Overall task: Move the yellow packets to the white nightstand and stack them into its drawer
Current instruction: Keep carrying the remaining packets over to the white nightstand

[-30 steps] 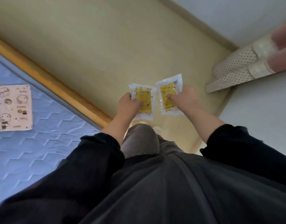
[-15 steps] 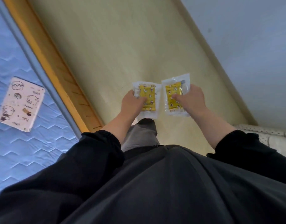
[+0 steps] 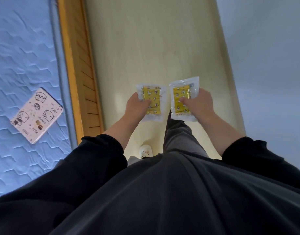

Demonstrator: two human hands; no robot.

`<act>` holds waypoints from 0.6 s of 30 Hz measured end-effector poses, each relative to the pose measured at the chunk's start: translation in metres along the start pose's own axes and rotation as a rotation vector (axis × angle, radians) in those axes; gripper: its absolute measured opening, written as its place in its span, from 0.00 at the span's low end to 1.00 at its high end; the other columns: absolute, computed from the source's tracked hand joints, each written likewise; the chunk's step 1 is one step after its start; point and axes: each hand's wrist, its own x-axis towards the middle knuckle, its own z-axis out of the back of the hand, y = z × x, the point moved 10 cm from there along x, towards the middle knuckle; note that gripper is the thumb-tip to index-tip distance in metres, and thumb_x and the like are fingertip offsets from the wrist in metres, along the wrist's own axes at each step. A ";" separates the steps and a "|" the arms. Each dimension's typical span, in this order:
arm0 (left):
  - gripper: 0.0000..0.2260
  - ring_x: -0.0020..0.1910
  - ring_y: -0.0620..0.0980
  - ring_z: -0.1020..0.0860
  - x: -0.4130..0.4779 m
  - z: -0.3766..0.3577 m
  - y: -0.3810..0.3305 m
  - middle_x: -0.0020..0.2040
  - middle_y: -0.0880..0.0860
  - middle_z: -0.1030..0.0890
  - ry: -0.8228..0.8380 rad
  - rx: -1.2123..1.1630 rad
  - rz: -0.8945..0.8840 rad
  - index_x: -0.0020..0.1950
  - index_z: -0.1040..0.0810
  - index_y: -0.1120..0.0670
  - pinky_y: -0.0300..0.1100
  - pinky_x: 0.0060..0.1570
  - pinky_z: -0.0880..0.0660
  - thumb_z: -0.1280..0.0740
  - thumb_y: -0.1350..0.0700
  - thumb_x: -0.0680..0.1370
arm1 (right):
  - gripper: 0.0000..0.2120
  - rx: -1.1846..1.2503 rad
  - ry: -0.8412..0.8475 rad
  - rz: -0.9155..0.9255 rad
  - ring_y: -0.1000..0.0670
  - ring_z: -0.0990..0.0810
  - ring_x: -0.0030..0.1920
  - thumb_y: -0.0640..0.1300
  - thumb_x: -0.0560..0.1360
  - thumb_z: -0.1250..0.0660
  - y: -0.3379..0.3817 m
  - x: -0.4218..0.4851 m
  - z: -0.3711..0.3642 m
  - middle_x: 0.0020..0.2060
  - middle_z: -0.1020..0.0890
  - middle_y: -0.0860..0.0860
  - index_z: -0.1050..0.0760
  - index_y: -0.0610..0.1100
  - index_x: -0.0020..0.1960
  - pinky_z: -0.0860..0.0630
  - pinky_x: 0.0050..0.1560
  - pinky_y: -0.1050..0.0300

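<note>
View from above, down a person's dark top to a pale floor (image 3: 154, 48). Each hand holds one yellow packet out in front. The two packets sit side by side, close but apart.

The left hand (image 3: 137, 107) pinches the left packet (image 3: 152, 94) from its left edge, with the thumb on top and the fingers hidden beneath. The right hand (image 3: 199, 106) grips the right packet (image 3: 180, 92) from its right edge, thumb pressed on the yellow panel.

Both are flat plastic pouches with clear borders and a yellow patterned insert. They look light, thin and bendy. The slick film could slip from a loose pinch, so a hold across the middle, thumb above and fingers below, seems safest.

To the left is a blue mattress (image 3: 22, 56) in a wooden bed frame (image 3: 78, 73), with a cartoon-printed card (image 3: 36, 115) lying on it. The white nightstand is not in view.
</note>
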 end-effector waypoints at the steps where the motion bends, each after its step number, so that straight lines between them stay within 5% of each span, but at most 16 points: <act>1: 0.11 0.48 0.50 0.21 0.015 0.000 -0.015 0.51 0.53 0.19 -0.015 -0.012 0.008 0.57 0.24 0.57 0.40 0.39 0.27 0.36 0.57 0.76 | 0.14 0.008 0.012 0.005 0.46 0.18 0.45 0.46 0.67 0.26 0.013 0.023 0.004 0.45 0.17 0.46 0.22 0.40 0.49 0.21 0.49 0.48; 5: 0.11 0.46 0.50 0.21 0.070 0.003 -0.082 0.52 0.53 0.20 -0.110 -0.048 0.044 0.57 0.24 0.57 0.40 0.39 0.27 0.36 0.58 0.76 | 0.14 -0.016 0.092 0.055 0.45 0.18 0.46 0.45 0.68 0.26 0.077 0.109 0.023 0.45 0.17 0.45 0.23 0.40 0.50 0.21 0.48 0.50; 12: 0.09 0.51 0.54 0.20 0.148 0.003 -0.171 0.52 0.53 0.19 -0.181 -0.145 0.121 0.56 0.26 0.55 0.52 0.54 0.23 0.35 0.57 0.77 | 0.14 -0.168 0.211 0.223 0.46 0.20 0.43 0.44 0.69 0.27 0.185 0.219 0.043 0.44 0.18 0.45 0.24 0.38 0.50 0.26 0.43 0.54; 18: 0.07 0.52 0.52 0.20 0.225 0.033 -0.225 0.53 0.52 0.19 -0.215 -0.246 0.165 0.54 0.28 0.53 0.49 0.55 0.22 0.34 0.57 0.77 | 0.12 -0.136 0.238 0.254 0.47 0.21 0.41 0.42 0.68 0.27 0.270 0.300 0.026 0.40 0.20 0.47 0.23 0.38 0.48 0.26 0.42 0.56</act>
